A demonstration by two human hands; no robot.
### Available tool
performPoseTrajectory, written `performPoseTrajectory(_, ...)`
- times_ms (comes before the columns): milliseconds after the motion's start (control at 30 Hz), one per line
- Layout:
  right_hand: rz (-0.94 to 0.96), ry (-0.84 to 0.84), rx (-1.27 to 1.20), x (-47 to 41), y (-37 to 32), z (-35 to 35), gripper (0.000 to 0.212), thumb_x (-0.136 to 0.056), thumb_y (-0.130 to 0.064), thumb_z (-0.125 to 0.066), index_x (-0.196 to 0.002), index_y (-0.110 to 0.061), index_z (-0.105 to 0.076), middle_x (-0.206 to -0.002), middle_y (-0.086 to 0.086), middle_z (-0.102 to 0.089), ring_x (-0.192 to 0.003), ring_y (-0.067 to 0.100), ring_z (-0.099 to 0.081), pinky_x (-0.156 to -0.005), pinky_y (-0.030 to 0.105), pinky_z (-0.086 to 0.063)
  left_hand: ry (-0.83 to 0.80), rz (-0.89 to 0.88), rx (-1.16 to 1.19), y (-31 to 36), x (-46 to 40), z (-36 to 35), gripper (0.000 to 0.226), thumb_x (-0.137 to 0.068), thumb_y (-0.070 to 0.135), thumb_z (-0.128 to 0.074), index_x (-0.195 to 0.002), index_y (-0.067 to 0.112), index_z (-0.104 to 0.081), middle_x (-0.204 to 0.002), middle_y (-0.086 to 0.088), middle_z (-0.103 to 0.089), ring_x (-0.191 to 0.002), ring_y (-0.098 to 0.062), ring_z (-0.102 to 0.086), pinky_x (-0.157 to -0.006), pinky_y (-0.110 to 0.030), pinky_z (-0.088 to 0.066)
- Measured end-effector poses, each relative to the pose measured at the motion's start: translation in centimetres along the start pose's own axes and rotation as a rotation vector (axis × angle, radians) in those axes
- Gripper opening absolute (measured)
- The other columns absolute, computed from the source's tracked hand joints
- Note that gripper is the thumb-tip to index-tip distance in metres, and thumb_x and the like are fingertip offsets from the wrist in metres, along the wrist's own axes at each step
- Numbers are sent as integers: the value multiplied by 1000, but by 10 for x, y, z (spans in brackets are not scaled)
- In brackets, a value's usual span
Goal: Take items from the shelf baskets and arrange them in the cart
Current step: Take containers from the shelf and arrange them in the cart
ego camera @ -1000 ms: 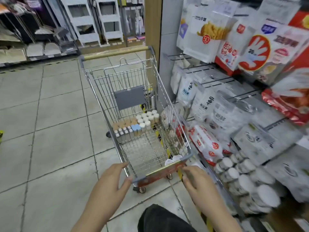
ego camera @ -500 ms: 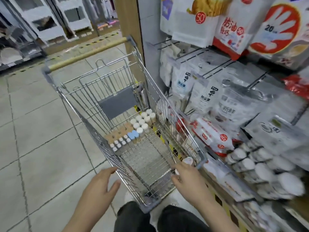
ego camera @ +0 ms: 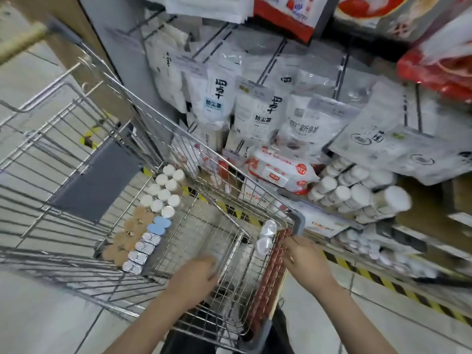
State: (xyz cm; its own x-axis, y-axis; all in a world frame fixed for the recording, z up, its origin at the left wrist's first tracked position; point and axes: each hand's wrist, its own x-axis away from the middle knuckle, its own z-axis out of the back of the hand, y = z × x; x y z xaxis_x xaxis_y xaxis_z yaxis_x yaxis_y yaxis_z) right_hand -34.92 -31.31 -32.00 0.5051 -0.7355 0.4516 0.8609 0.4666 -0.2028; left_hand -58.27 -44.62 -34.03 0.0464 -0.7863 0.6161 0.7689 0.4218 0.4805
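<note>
The wire cart [ego camera: 107, 139] stands just beside the shelf baskets [ego camera: 357, 200], with white-capped bottles [ego camera: 163, 190], brown lids and small packets lined in rows on its floor along the far end. The left hand [ego camera: 194, 279] reaches down inside the cart, fingers curled (blurred, so I cannot tell whether it holds anything). The right hand [ego camera: 304, 261] grips the cart's red near rim [ego camera: 270, 277], next to two white items [ego camera: 265, 236] inside the corner.
</note>
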Motion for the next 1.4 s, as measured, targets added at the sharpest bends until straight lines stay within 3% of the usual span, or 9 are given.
performPoseTrajectory(133, -6, -9, 113, -29, 2, -20, 34, -90, -21, -52, -123, -19, -56, -112, 0, -59, -106, 22, -53, -90, 28, -33, -88, -23, 49, -3, -57, -26, 29, -97, 30, -48, -121, 15, -53, -108, -2, -64, -80, -7, -58, -77, -21, -48)
performPoseTrajectory(267, 57, 9, 249, -58, 6, -35, 38, -57, -10, -84, -92, -10, -70, -84, 6, -67, -77, 25, -64, -74, 30, -52, -117, 22, 200, 10, -114, -62, 45, -97, 36, -48, -137, 16, -42, -105, 0, -64, -67, -5, -60, -63, -17, -50)
performPoseTrajectory(367, 57, -154, 357, -87, 14, -55, 40, -84, -9, -59, -123, -10, -52, -116, 9, -57, -105, 27, -56, -89, 35, -44, -130, 67, 340, 25, -158, -93, 49, -96, 36, -51, -138, 14, -41, -125, -9, -59, -103, -22, -62, -94, -40, -49)
performPoseTrajectory(533, 64, -255, 392, -137, 29, -83, 51, -87, 2, -50, -135, -12, -39, -132, 10, -45, -118, 30, -49, -89, 40, -45, -50, 129, 495, 35, -205, -142, 49, -88, 32, -64, -130, 14, -46, -119, -9, -59, -106, -26, -58, -83, -32, -46)
performPoseTrajectory(667, 100, -300, 495, -162, 34, -98, 50, -91, -5, -51, -138, -14, -36, -138, 8, -42, -122, 30, -49, -89, 39, -45, 16, 146, 555, 36, -221, -168, 61, -83, 26, -71, -135, 16, -41, -127, -8, -52, -111, -26, -56, -95, -40, -49)
performPoseTrajectory(833, 99, -353, 563, -173, 36, -111, 53, -90, -4, -53, -139, -14, -34, -144, 10, -34, -122, 31, -49, -90, 40, -46, 73, 127, 590, 29, -226, -175, 49, -78, 28, -75, -121, 16, -53, -111, -2, -61, -93, -20, -62, -80, -38, -55)
performPoseTrajectory(967, 109, -356, 594, -177, 37, -117, 59, -85, -2, -57, -138, -9, -34, -142, 14, -33, -127, 32, -41, -92, 41, -47, 102, 143, 570, 3, -214, -166, 45, -79, 26, -74, -120, 21, -55, -94, 8, -63, -78, -7, -61, -60, -15, -47)
performPoseTrajectory(1200, 143, -359, 940, -183, 27, -135, 61, -85, -18, -61, -138, -4, -33, -137, 18, -36, -124, 34, -39, -61, 38, -38, 128, 244, 631, -50, -197, -140, 48, -83, 25, -71, -122, 15, -45, -88, 3, -63, -68, -7, -62, -50, -14, -47)
performPoseTrajectory(1400, 130, -322, 747, -184, 27, -132, 64, -84, -27, -66, -139, -13, -37, -139, 11, -40, -130, 28, -37, -97, 39, -41, 153, 237, 696, -69, -177, -118, 37, -88, 27, -62, -119, 16, -43, -90, -1, -64, -68, -17, -65, -52, -28, -53)
